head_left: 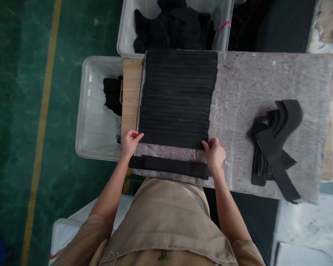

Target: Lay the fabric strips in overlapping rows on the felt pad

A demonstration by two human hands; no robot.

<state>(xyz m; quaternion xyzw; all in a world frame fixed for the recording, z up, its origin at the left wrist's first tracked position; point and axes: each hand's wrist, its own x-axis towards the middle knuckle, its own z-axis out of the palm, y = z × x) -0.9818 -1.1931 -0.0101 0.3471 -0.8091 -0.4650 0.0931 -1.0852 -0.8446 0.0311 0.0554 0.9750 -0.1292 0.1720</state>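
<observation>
Black foam-like strips (177,92) lie overlapped in rows, forming a ribbed, nearly square panel on the grey mottled board. Along its near edge runs the front strip (172,140). My left hand (130,144) pinches that strip's left end, thumb and fingers pressed together. At the opposite end, my right hand (215,154) is closed with its thumb on the strip's corner. Between my forearms, close to my apron, a separate loose black strip (172,166) lies flat; its right end passes beside my right wrist.
A tangled pile of black strips (274,147) rests on the right of the grey board (238,92). White bins (84,111) holding black pieces stand left and behind. A wooden plank (131,96) juts out at the board's left side. Green floor with a yellow line (41,122) is farther left.
</observation>
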